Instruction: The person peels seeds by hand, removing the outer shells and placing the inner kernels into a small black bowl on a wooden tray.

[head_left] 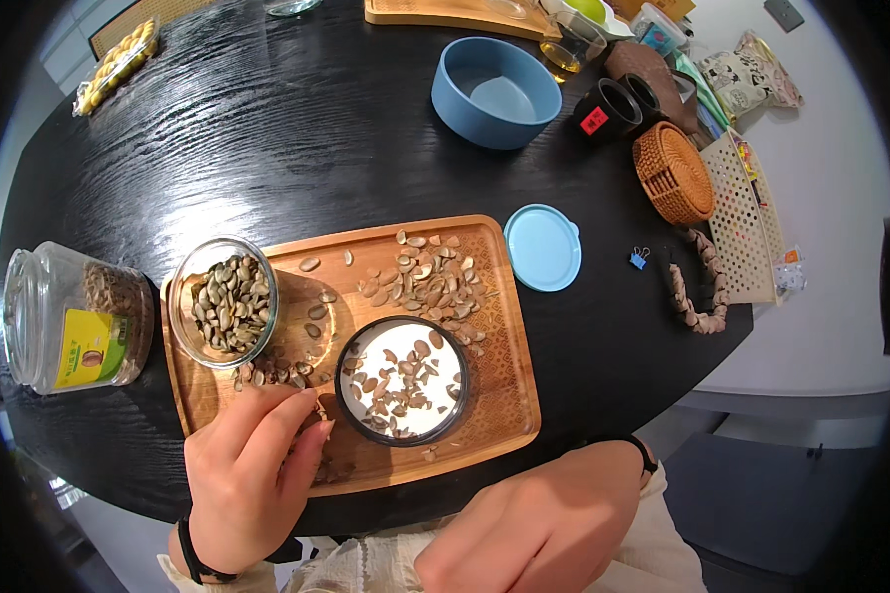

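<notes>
My left hand [252, 465] is over the near left of a wooden tray [504, 395], thumb and fingertips pinched together. Whatever they pinch is too small to make out; brown seeds in shells [277, 373] lie just beyond the fingers. To the right of the fingertips sits a round black-rimmed dish [452, 415] with a white inside and scattered seeds and shell bits. A glass bowl [180, 331] of green-brown seed kernels stands at the tray's left. Empty shells [435, 282] are heaped at its far right. My right hand [544, 514] rests low near my lap, its fingers hidden.
Left of the tray, a clear plastic jar [44, 296] is part full of seeds. A light blue lid [542, 247] lies to the right. Farther back are a blue bowl [494, 124], black cups [606, 111], a woven round box [674, 178] and a perforated basket [740, 237].
</notes>
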A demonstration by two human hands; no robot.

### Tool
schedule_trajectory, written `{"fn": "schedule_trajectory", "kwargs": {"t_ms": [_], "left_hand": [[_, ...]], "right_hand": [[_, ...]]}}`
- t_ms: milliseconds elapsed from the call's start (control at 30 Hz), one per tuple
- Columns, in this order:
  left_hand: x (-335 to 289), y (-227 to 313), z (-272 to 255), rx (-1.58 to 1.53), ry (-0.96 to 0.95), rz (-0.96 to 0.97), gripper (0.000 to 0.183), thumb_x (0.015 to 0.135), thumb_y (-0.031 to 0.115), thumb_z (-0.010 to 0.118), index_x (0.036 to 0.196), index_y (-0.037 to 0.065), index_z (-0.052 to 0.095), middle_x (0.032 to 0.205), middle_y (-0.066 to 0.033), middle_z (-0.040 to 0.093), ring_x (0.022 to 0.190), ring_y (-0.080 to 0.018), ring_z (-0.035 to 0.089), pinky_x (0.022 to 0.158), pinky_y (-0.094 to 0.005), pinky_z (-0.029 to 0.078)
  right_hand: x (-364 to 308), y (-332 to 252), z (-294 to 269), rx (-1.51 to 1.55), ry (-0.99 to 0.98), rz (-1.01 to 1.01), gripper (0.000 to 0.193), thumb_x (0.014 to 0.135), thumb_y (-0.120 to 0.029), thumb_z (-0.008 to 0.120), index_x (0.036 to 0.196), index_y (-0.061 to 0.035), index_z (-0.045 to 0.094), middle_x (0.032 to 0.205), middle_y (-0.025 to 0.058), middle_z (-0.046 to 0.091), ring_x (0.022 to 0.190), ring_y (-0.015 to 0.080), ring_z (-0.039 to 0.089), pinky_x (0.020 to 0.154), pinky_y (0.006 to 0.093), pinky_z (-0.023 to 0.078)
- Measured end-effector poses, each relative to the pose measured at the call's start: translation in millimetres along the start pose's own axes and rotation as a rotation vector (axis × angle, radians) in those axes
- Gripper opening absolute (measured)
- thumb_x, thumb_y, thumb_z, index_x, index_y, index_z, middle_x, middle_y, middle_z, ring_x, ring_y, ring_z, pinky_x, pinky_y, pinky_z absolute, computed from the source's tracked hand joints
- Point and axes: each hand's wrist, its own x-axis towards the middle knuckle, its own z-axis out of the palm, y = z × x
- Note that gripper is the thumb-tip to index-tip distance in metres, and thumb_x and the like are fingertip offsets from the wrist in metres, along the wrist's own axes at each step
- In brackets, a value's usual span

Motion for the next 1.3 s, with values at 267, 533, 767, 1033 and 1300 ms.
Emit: {"fn": "schedule_trajectory", "kwargs": {"t_ms": [267,533,767,1033,1300], "left_hand": [[0.1,1.3,0.5,0.032,-0.004,0.004,0.027,0.078,0.002,0.08,0.103,0.0,0.068,0.093,-0.0118,0.067,0.071,-0.0287,0.067,0.058,-0.0365,0.053],[-0.2,0.2,0.7,0.026,-0.021,-0.008,0.028,0.078,0.002,0.08,0.104,0.0,0.069,0.093,-0.0116,0.067,0.071,-0.0287,0.067,0.058,-0.0364,0.053],[2.3,2.6,1.3,0.043,-0.039,-0.01,0.028,0.078,0.002,0.08,0.104,0.0,0.068,0.093,-0.0115,0.067,0.072,-0.0291,0.067,0.059,-0.0371,0.053],[-0.5,1.4,0.4,0.044,-0.035,-0.009,0.028,0.078,0.003,0.08,0.103,-0.001,0.068,0.093,-0.0117,0.067,0.072,-0.0289,0.067,0.058,-0.0367,0.053],[1.6,-0.3,2.3,0.046,-0.017,0.028,0.026,0.08,0.005,0.08,0.103,0.0,0.069,0.093,-0.0111,0.067,0.072,-0.0282,0.067,0.058,-0.0365,0.053]], "right_hand": [[-4.2,9.5,13.5,-0.073,0.087,-0.106,0.017,0.101,-0.009,0.06,0.091,0.0013,0.069,0.091,0.0137,0.064,0.076,0.0326,0.061,0.067,0.0397,0.049],[1.7,5.1,13.0,-0.004,0.088,-0.105,0.024,0.105,-0.01,0.052,0.092,0.0019,0.068,0.091,0.0138,0.063,0.076,0.0326,0.059,0.066,0.0411,0.046],[-5.4,14.6,16.9,-0.003,0.081,-0.145,0.025,0.105,-0.012,0.052,0.092,0.0018,0.068,0.09,0.0135,0.062,0.077,0.0325,0.058,0.067,0.0412,0.045],[1.6,9.2,14.6,0.033,0.09,-0.108,0.023,0.103,-0.013,0.056,0.09,-0.0002,0.068,0.09,0.013,0.062,0.078,0.032,0.059,0.069,0.0407,0.046],[-5.7,5.6,1.1,-0.029,-0.004,-0.053,0.019,0.101,-0.013,0.06,0.088,-0.0033,0.069,0.09,0.0108,0.062,0.079,0.0316,0.059,0.071,0.0393,0.047]]}}
